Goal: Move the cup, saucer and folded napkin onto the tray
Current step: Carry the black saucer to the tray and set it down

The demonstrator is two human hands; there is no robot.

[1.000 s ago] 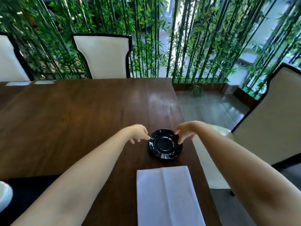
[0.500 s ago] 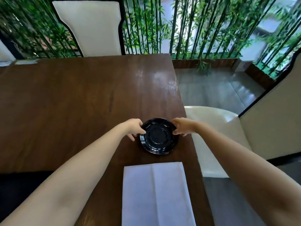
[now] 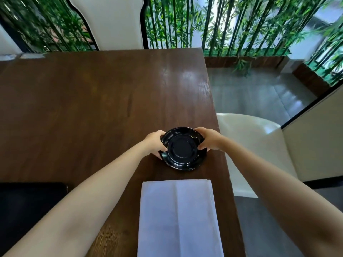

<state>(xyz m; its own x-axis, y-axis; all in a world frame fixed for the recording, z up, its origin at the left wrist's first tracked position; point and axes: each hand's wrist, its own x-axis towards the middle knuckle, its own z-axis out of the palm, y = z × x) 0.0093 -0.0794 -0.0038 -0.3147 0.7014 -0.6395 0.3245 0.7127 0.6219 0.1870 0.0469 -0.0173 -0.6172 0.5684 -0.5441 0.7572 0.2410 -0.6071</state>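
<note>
1. Gripping the glossy black round ceramic saucer (image 3: pixel 182 149) from both sides: left hand (image 3: pixel 154 142) on its left rim, right hand (image 3: pixel 208 139) on its right rim, fingers curled around the edge, thumbs on top.
2. Both hands are closed on the saucer and nothing else. Whether it has left the wood or is only tilted, I cannot tell (the near rim looks a little raised, low confidence).
3. Location: saucer is near the right edge of the dark brown wooden table (image 3: pixel 92 108), roughly midway along it.
4. White folded rectangular cloth napkin (image 3: pixel 178 217) lies flat just nearside of the saucer, not touching it, running to the near edge and close to the right edge.
5. Flat black surface (image 3: pixel 27 204) at the table's near-left edge is probably the tray, but only a corner shows, so unconfirmed.
6. Cup: not in view. Can't say whether it is already moved.
7. Step in hand, my read: saucer pickup. Napkin not yet started.
8. Next move calls for a level lift, then a sweep left and toward the person, passing the napkin without dragging it, then a set-down on the black surface.
9. Risk: glazed rim is slick and sits close to the table's right edge (floor and cream chair seat (image 3: pixel 256 145) beyond). Keep both hands on until it is well inboard.
</note>
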